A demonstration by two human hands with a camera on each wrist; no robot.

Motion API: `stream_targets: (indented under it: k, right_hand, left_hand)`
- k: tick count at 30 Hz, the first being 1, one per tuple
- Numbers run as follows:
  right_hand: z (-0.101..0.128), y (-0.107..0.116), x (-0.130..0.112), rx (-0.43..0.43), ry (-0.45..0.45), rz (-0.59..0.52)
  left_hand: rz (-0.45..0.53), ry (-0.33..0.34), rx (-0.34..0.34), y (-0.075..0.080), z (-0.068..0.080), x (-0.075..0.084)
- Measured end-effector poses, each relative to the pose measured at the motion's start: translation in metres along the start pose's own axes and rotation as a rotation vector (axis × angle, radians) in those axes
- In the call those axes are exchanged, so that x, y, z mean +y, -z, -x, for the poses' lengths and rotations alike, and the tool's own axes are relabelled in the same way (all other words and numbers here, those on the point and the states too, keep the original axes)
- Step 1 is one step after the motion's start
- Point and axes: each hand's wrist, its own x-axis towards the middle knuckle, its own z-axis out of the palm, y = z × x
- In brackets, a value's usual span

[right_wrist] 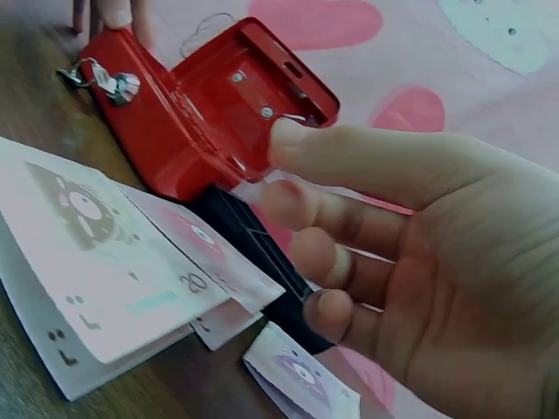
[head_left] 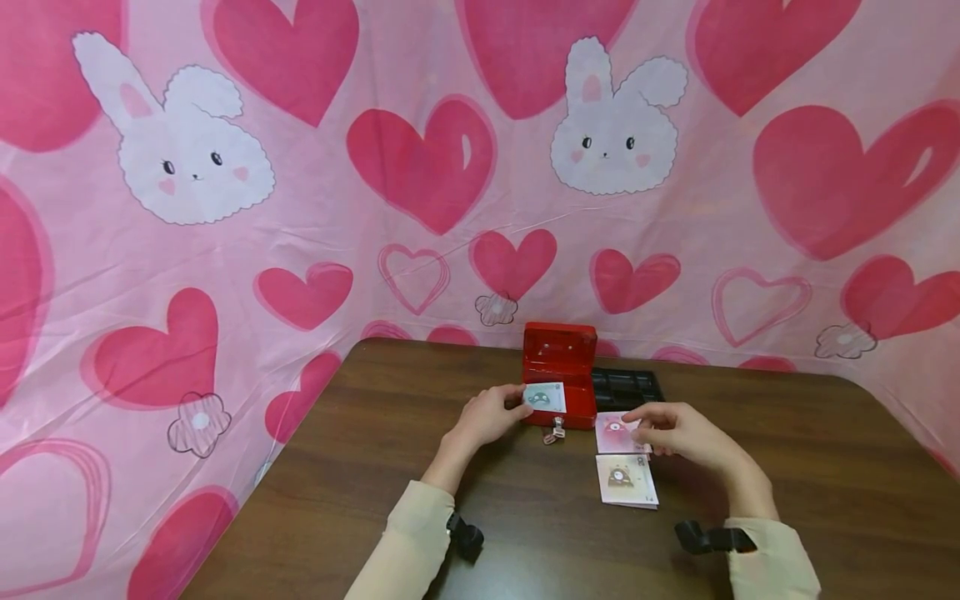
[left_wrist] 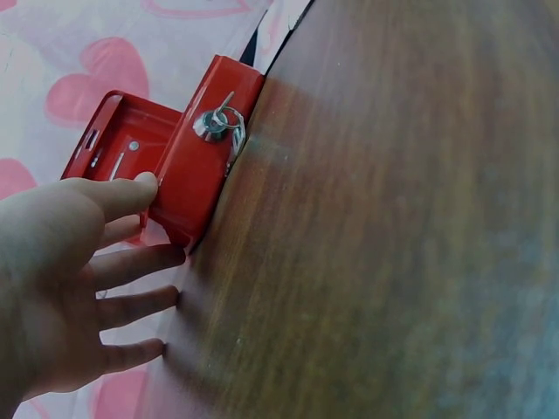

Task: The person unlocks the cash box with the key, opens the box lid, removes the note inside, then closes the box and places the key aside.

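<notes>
A greenish note [head_left: 545, 397] is held over the open red cash box [head_left: 558, 375] by the left hand [head_left: 486, 414]. The right hand [head_left: 678, 429], fingers curled, pinches a pink note [head_left: 613, 433]; the near stack [head_left: 626, 481] is not yet stowed.

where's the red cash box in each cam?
Head: red cash box, table centre, lid up, between the hands.
Left wrist: upper left, by the left hand's fingertips.
Right wrist: upper left-centre, open.
Shared landmark: keys in the front lock.
</notes>
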Motion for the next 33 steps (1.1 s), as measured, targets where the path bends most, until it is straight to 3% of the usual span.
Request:
stream_targets:
  k: [12,18,27,33]
  right_hand:
    - [-0.015,-0.015,-0.008,0.179,0.059,0.114]
    - [-0.026,-0.027,-0.009,0.264,0.079,0.090]
    - [-0.044,-0.044,-0.016,0.296,0.097,0.134]
    - [-0.057,-0.048,-0.022,0.262,0.066,0.162]
  left_hand:
    - [-0.010,-0.014,0.010,0.001,0.001,0.000]
    - [-0.013,-0.022,0.010,0.001,0.002,0.000]
    - [-0.010,-0.008,0.021,0.000,0.002,-0.001]
    - [-0.024,-0.016,0.012,0.000,0.001,0.001]
